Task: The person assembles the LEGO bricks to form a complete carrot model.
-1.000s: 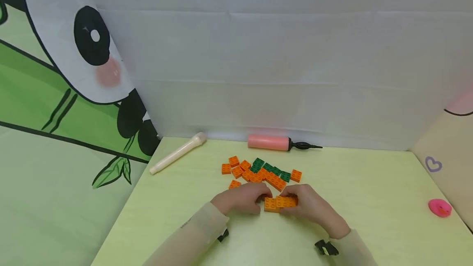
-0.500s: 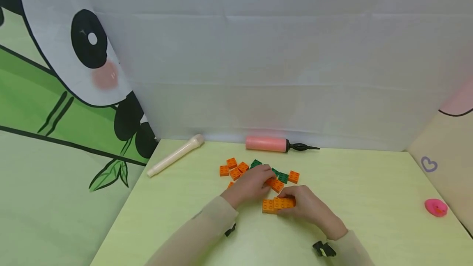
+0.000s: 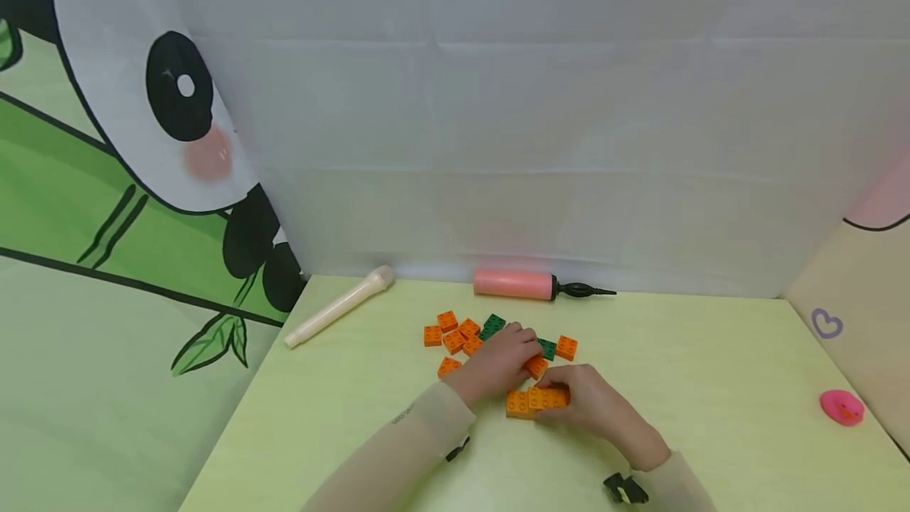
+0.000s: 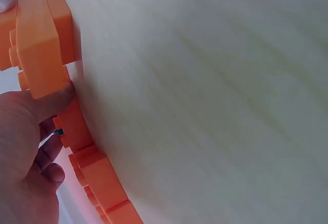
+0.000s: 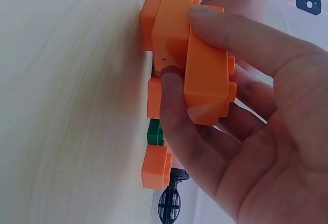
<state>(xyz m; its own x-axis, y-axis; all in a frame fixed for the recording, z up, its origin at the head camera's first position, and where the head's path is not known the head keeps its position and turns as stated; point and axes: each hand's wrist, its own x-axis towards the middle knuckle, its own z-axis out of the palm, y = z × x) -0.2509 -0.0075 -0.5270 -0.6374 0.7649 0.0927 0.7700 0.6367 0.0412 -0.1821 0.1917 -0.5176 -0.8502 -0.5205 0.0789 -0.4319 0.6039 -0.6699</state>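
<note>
My right hand [image 3: 603,409] pinches an assembly of joined orange toy building bricks [image 3: 520,404] near the table's middle, thumb and forefinger on opposite sides. In the right wrist view an upper orange brick [image 5: 207,70] overlaps the one under it, studs facing the palm. My left hand [image 3: 498,360] reaches into the loose pile just behind, fingers bent down over it. An orange brick [image 3: 536,367] shows by its fingertips. In the left wrist view the left thumb [image 4: 54,101] lies against a pile brick [image 4: 77,124]; whether it grips one is hidden.
More orange bricks [image 3: 453,341] and green bricks [image 3: 492,327] lie loosely behind and left of the left hand. A pink hand pump [image 3: 513,284] and a pale stick [image 3: 340,308] lie along the back. A pink rubber duck [image 3: 842,407] sits far right.
My left hand has left the side of the joined bricks and moved back and right into the loose pile. My right hand keeps holding the joined bricks in nearly the same spot.
</note>
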